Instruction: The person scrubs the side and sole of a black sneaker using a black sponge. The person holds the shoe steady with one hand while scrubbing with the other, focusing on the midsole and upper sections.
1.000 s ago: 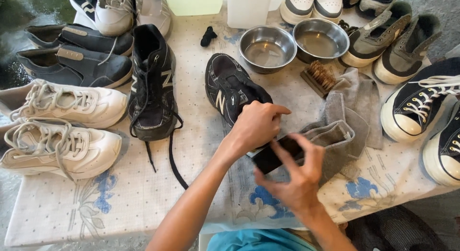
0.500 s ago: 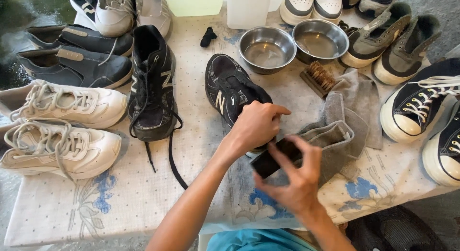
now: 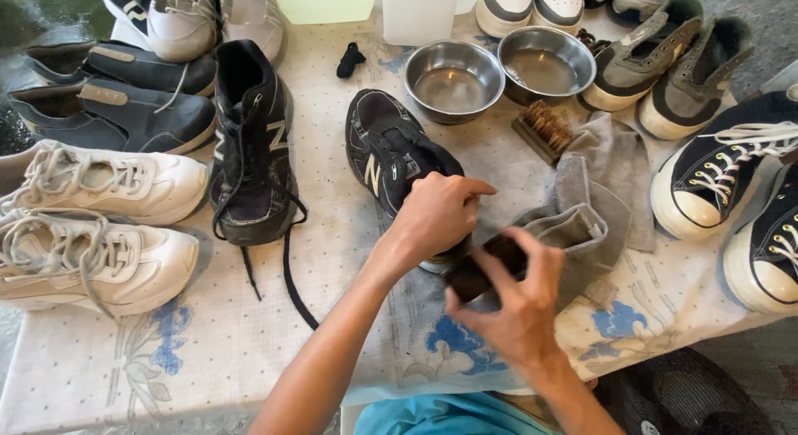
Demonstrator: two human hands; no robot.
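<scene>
The left hand (image 3: 436,215) clamps the heel of a black mesh sneaker (image 3: 391,157) lying on the patterned tablecloth (image 3: 208,352); the right hand (image 3: 519,306) grips a dark oblong brush (image 3: 482,269) against it; a crumpled grey cloth (image 3: 603,186) lies just beside; 2 round steel bowls (image 3: 453,78) sit beyond.

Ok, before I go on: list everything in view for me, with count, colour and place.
black sneaker: 1, black, table centre, under the left hand
dark block: 1, dark brown, in the right hand, at the sneaker's heel
laced black sneaker: 1, black, left of centre
white sneakers: 2, off-white, left edge
dark strap shoes: 2, navy, far left
steel bowls: 2, silver, far centre
bristle brush: 1, brown, beside the bowls
grey cloth: 1, grey, right of centre
canvas high-tops: 2, black and white, right edge
grey shoes: 2, grey, far right
tablecloth: 1, white, blue print
left hand: on the sneaker
right hand: grips the block
</scene>
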